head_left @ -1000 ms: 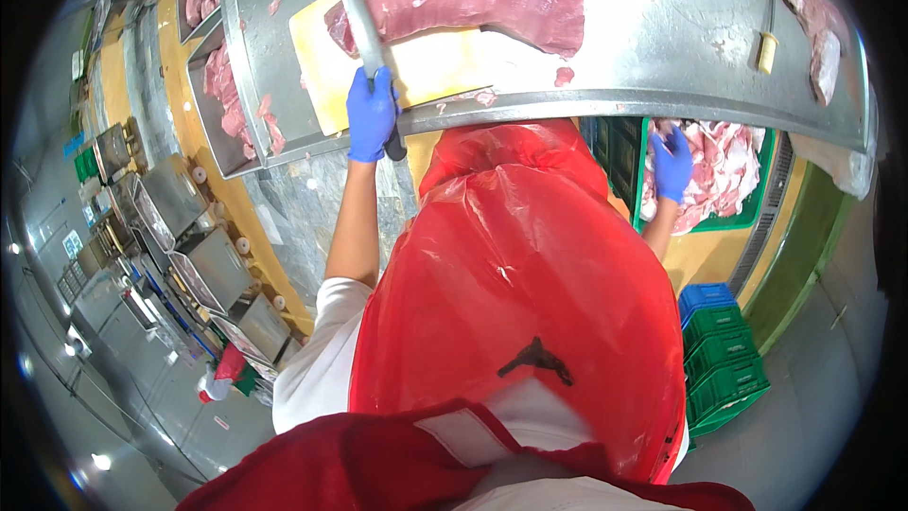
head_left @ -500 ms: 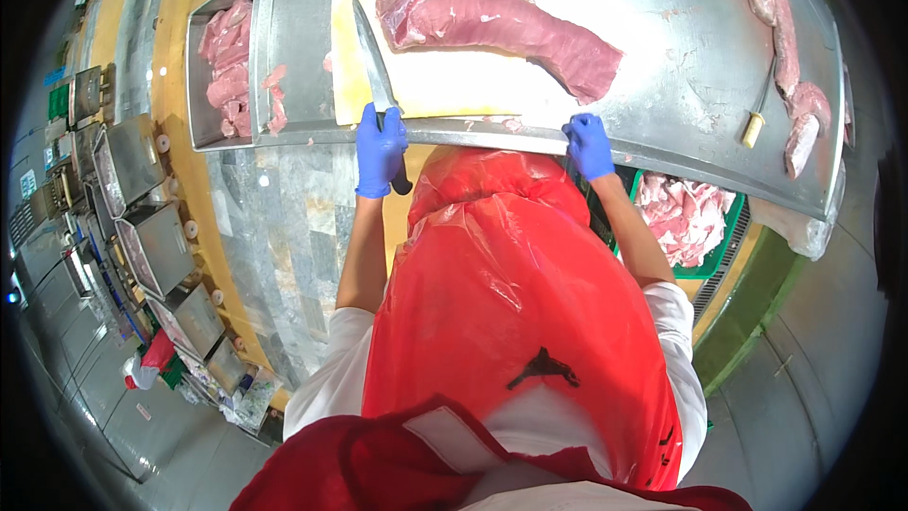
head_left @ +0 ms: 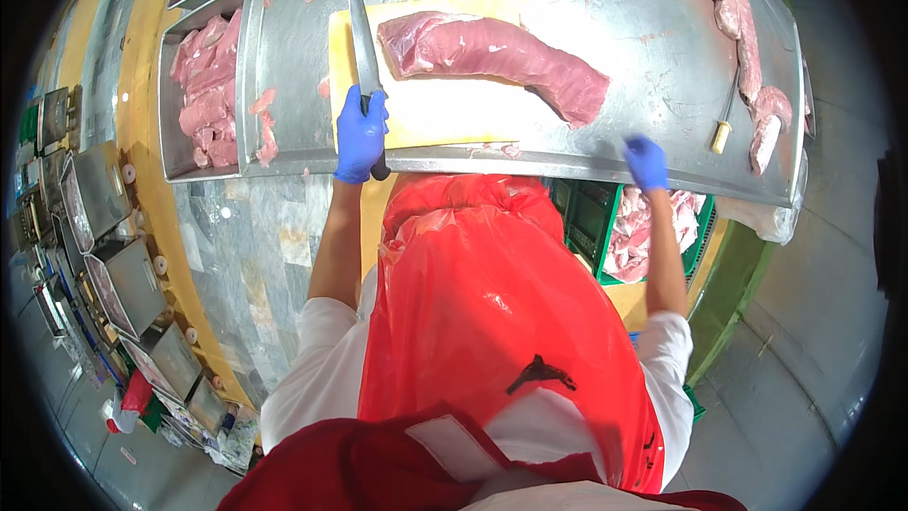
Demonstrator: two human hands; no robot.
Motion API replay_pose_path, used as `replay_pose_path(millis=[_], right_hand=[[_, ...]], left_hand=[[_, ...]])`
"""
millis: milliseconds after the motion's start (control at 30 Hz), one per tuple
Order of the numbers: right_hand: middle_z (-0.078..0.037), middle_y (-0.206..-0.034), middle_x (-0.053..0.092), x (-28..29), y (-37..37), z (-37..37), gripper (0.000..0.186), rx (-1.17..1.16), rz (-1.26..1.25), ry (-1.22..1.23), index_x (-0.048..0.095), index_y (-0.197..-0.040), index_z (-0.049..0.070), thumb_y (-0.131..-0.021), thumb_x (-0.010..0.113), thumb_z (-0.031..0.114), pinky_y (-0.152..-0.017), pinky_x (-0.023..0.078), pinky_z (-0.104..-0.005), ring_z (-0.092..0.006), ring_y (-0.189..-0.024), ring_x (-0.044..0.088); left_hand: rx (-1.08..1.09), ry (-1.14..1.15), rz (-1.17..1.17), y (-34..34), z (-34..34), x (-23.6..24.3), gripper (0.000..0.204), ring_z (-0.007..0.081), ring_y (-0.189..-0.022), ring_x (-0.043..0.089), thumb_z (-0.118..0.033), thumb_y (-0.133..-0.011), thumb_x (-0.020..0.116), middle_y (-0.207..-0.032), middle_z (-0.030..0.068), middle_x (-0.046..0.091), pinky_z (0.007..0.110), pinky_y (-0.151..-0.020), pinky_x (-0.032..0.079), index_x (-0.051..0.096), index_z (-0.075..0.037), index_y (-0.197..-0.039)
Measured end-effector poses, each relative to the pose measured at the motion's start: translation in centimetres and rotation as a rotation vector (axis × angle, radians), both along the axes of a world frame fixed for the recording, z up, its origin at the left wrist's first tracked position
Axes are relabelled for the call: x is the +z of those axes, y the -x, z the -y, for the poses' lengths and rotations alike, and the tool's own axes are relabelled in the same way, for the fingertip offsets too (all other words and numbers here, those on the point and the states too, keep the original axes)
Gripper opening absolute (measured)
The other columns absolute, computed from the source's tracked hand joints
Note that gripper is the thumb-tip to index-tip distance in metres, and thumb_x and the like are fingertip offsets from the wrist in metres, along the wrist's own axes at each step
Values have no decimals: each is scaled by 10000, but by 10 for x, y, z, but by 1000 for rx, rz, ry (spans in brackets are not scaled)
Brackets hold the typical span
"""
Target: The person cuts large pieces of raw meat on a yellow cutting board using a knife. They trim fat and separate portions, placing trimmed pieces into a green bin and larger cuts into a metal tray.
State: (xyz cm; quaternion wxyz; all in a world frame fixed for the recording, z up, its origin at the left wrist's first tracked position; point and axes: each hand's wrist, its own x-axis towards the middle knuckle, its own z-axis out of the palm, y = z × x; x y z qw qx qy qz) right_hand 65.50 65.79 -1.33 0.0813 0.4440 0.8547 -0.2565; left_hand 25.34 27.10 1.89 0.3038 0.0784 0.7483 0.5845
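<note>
The left hand [head_left: 360, 137] is wrapped around the dark handle of a knife [head_left: 362, 43], its blade pointing away from the person over the left part of a yellow cutting board [head_left: 430, 121]. Half a second ago the tip lay within the board; now it reaches past the far edge, and the hand itself is farther over the near left corner.

The right hand [head_left: 646, 163] has changed place most. A second ago it was among the pale trimmings [head_left: 632, 237] in the green crate [head_left: 706, 232]; half a second ago it was at the front edge of the metal surface [head_left: 653, 76], near the right end of the long piece of meat [head_left: 492, 52]. Now it is farther right, at that edge, with the forearm crossing above the crate. It is blurred, so whether it is open or holds anything cannot be told.

The long piece lies across the board, its right end extending onto the surface. A second ago the blade crossed its left end; now, as half a second ago, that end sits just right of the blade. A pale-handled tool [head_left: 721, 137] lies beside a strip of meat [head_left: 742, 38] at the right.
</note>
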Motion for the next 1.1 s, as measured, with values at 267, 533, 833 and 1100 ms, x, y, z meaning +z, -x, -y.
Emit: replay_pose_path(millis=[267, 533, 833, 1100], right_hand=[[-246, -1390, 543, -6, 319, 45, 1163, 467, -243, 118, 434, -1460, 28, -557, 853, 630, -1098, 426, -438, -380, -1304, 518], [-243, -1195, 613, 28, 307, 124, 1176, 329, -8, -35, 409, -1455, 0, -575, 815, 666, -966, 487, -481, -383, -1106, 622], [-227, -1117, 601, -5, 194, 100, 1069, 553, -135, 75, 319, -1509, 21, -651, 834, 396, -911, 475, -486, -398, -999, 608], [-205, -1003, 626, 32, 241, 37, 954, 1036, -138, 14, 369, -1496, 64, -689, 811, 318, -819, 498, -437, -370, -881, 638]], left_hand=[[-209, 224, -211, 5, -28, 10, 309, 96, -637, 555, -171, -989, 561, -816, 28, 587, 273, -569, 485, 516, -80, -1281], [64, 143, -93, -45, 7, 20, 322, 118, -654, 563, -107, -974, 567, -817, 47, 594, 289, -598, 470, 528, -49, -1288], [281, 238, -50, -85, 31, 37, 290, 87, -632, 530, -33, -967, 517, -866, 40, 589, 245, -579, 450, 536, -14, -1255], [419, 88, -69, -90, 63, 8, 329, 101, -642, 532, -67, -968, 556, -852, 37, 601, 263, -596, 461, 537, -35, -1295]])
